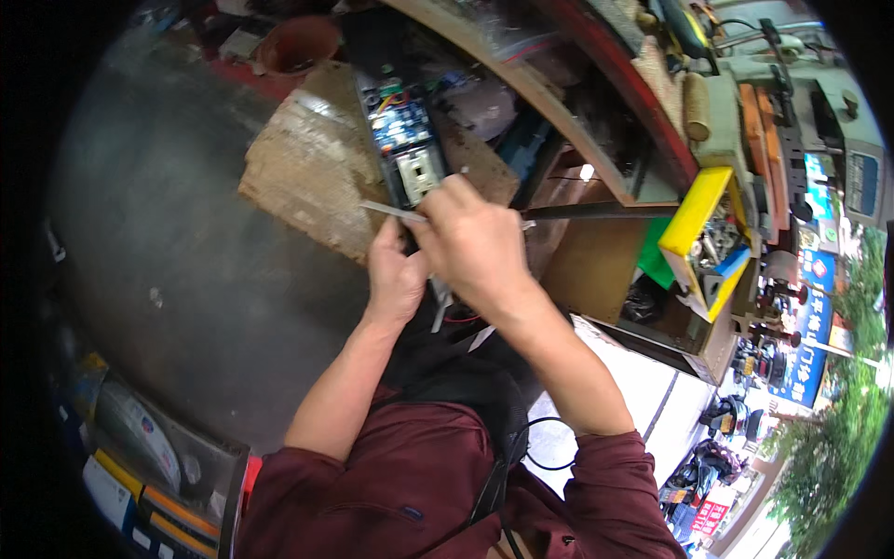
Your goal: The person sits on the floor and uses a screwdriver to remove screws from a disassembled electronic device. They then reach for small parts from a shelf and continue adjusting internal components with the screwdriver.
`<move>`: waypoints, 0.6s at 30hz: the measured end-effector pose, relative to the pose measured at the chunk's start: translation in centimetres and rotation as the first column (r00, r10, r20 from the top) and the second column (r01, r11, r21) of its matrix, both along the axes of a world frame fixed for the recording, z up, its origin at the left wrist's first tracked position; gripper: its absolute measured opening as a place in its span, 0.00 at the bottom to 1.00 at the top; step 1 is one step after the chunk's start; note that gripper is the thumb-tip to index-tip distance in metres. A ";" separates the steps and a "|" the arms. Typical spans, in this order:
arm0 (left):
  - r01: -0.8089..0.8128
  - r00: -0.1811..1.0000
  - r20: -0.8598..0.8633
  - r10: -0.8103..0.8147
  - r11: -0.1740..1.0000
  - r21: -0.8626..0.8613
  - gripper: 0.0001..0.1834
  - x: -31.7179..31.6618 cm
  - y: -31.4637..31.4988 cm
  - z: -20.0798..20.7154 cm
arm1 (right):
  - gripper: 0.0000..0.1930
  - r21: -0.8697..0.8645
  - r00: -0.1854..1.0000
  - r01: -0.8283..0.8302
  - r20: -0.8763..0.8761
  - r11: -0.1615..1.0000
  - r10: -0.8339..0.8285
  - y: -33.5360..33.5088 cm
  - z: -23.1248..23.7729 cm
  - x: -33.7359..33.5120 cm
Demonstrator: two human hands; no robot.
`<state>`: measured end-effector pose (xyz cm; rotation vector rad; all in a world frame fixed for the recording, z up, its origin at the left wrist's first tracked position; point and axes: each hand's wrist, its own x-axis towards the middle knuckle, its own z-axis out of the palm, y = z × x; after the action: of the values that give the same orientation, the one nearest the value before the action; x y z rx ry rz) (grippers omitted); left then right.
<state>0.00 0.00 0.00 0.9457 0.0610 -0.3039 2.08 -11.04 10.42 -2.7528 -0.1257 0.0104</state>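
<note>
A long black lock-like housing (384,154) lies across a worn wooden board (303,172), its inside exposed. Within it are a blue circuit board (400,124), coloured wires and a pale metal plate (419,174). My right hand (475,238), fingers pinched, grips a thin flat metal strip (389,211) over the near end of the housing. Just below, my left hand (396,275) is closed beside that end, its thumb near the strip; whatever its fingers hold is hidden behind my right hand. Another narrow metal piece (440,312) hangs under my hands.
A reddish pot (298,47) stands beyond the board. To the right are a wooden bench (596,149) and a yellow box (694,224) of small metal parts. Grey floor (196,252) spreads on the left, with a cluttered case (158,466) at lower left. A street with motorbikes lies far right.
</note>
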 end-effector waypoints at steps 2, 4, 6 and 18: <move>0.002 1.000 0.012 -0.002 1.000 0.005 0.19 0.0 0.2 0.9 | 0.12 0.216 0.992 0.060 0.093 0.975 -0.081 -1.1 0.6 -0.4; 0.039 0.997 -0.063 -0.036 0.998 0.043 0.18 0.1 0.3 1.5 | 0.13 0.470 0.978 0.167 0.029 0.867 -0.204 -3.2 2.4 -0.8; 0.030 0.997 -0.073 -0.031 1.000 -0.007 0.17 0.3 0.0 1.8 | 0.19 0.692 0.887 0.461 -0.375 0.555 -0.269 -5.4 4.8 -1.3; 0.050 0.998 -0.036 -0.050 0.999 0.004 0.17 0.4 0.2 1.6 | 0.14 0.498 0.925 0.328 -0.344 0.803 -0.164 -5.5 9.1 -4.9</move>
<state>0.41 0.24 1.60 0.9476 0.0712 -0.3673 -2.77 -16.56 19.53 -2.1378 0.2771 0.2603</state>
